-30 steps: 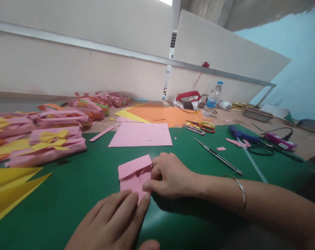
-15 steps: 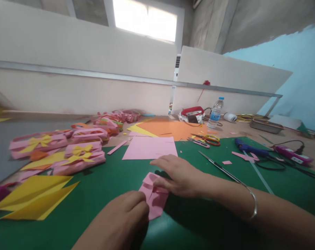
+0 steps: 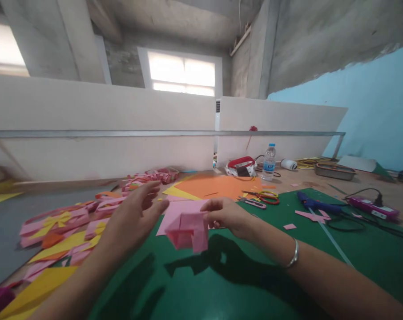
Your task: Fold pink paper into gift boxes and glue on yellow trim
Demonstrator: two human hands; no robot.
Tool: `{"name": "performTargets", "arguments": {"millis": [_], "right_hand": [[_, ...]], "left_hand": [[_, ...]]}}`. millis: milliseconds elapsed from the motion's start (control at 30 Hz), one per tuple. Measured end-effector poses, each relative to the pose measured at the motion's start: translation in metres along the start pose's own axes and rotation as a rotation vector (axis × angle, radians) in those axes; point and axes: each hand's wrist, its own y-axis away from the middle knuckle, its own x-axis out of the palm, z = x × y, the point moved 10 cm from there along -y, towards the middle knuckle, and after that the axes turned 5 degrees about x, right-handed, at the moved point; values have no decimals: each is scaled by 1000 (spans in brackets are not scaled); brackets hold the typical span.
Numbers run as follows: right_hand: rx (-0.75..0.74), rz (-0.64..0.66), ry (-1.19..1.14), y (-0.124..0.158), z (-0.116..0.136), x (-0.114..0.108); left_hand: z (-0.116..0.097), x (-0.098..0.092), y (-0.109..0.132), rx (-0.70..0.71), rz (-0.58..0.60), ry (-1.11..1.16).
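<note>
A small folded pink paper box [image 3: 184, 235] hangs above the green mat, its opening facing me. My right hand [image 3: 223, 215] pinches its upper right edge between thumb and fingers; a bracelet circles that wrist. To the left of the box, my left hand [image 3: 136, 211] is raised with fingers apart and touches nothing that I can see. Behind the box, a flat pink paper sheet [image 3: 170, 218] lies on the mat, partly covered by the box and my right hand.
Pink paper bags with yellow bows [image 3: 59, 222] crowd the left side. Orange sheets [image 3: 215, 186], scissors [image 3: 271, 198] and a pink-handled cutter [image 3: 253, 203] lie farther back. A water bottle [image 3: 269, 164] stands behind them. At right are a blue glue gun [image 3: 316, 203], cords and a purple power strip [image 3: 373, 208].
The pink paper has been lifted off the mat and now shows as a box in my right hand. My left hand has let go and moved up and left. The view has tilted upward.
</note>
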Motion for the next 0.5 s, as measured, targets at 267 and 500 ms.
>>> {"name": "performTargets", "arguments": {"millis": [267,500], "right_hand": [[-126,-135,-214,1,-24,10],[-235,-83,62,6,-17,27]], "left_hand": [[36,71,27,-295,39,444],[59,60,20,-334,-2,438]]}}
